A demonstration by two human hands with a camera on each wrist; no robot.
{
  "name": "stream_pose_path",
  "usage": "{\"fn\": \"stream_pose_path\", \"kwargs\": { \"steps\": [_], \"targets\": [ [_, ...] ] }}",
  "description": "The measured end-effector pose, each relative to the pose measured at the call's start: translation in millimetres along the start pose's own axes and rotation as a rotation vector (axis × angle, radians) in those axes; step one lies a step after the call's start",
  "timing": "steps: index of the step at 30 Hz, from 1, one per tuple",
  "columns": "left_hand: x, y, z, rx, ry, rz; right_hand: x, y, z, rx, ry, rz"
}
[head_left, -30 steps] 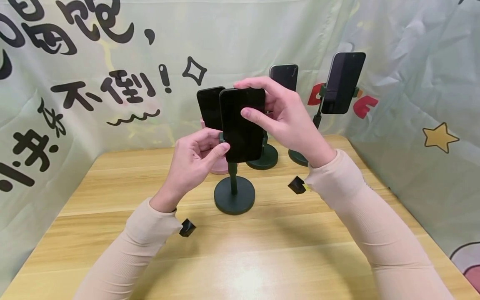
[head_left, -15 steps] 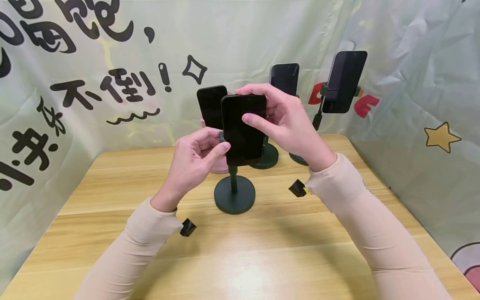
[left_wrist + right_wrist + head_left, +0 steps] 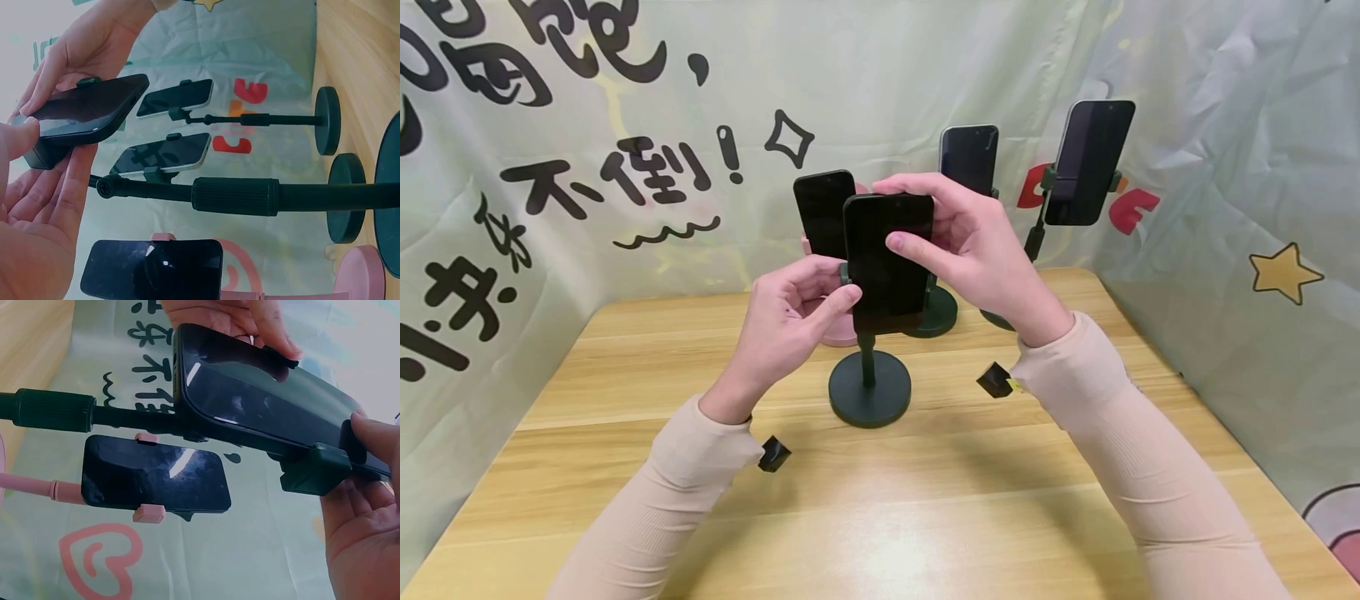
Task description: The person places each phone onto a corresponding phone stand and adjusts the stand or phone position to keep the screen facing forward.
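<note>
A black smartphone (image 3: 886, 287) stands upright, screen toward me, in the clamp (image 3: 315, 470) of a dark green phone stand (image 3: 869, 398) at mid-table. On the phone's left side, my left hand (image 3: 781, 315) holds the edge of the clamp, thumb at the phone's front and fingers behind. My right hand (image 3: 972, 243) grips the phone's upper right corner, with the thumb flat on the screen and the fingers over the top and behind. In the right wrist view, both clamp ends lie against the phone's long sides. The back of the clamp is mostly hidden.
Behind stand a pink stand (image 3: 150, 514) with a black phone (image 3: 822, 208), a green stand (image 3: 934, 315) with another phone (image 3: 970, 157), and a third phone (image 3: 1090, 162) on a stand at right. A printed cloth (image 3: 700, 233) hangs around the wooden table (image 3: 625, 367).
My right hand and the phone have moved down a little, so the phone sits lower in the clamp. The left hand stays in place, and the stand's base has not moved.
</note>
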State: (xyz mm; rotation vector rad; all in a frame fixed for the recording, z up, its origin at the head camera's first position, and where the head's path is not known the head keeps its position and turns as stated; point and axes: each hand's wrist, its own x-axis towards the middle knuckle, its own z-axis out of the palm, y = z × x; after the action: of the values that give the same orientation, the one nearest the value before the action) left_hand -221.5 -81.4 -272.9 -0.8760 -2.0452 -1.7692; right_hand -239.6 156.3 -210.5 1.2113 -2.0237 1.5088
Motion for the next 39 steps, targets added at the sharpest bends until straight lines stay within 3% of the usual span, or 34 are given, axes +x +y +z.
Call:
{"fn": "stream_pose_path", "kwargs": {
  "steps": [8, 20, 34, 39],
  "targets": [
    [-1.0, -1.9, -3.0, -0.006, -0.015, -0.033, -5.7, 2.4, -4.3, -0.061, 0.016, -0.001],
    [-4.3, -4.3, -6.7, 0.038, -0.038, -0.034, -15.0, 11.6, -11.3, -0.042, 0.027, -0.009],
    [-11.6, -16.2, -12.8, 0.043, -0.048, -0.008, -34.7, 28.7, -18.8, -0.149, 0.038, 0.218],
    [-12.0, -18.4, -14.6, 0.034, -0.026, 0.007, -40.9, 40.0, -21.0, -0.12, 0.0, 0.286]
  ]
}}
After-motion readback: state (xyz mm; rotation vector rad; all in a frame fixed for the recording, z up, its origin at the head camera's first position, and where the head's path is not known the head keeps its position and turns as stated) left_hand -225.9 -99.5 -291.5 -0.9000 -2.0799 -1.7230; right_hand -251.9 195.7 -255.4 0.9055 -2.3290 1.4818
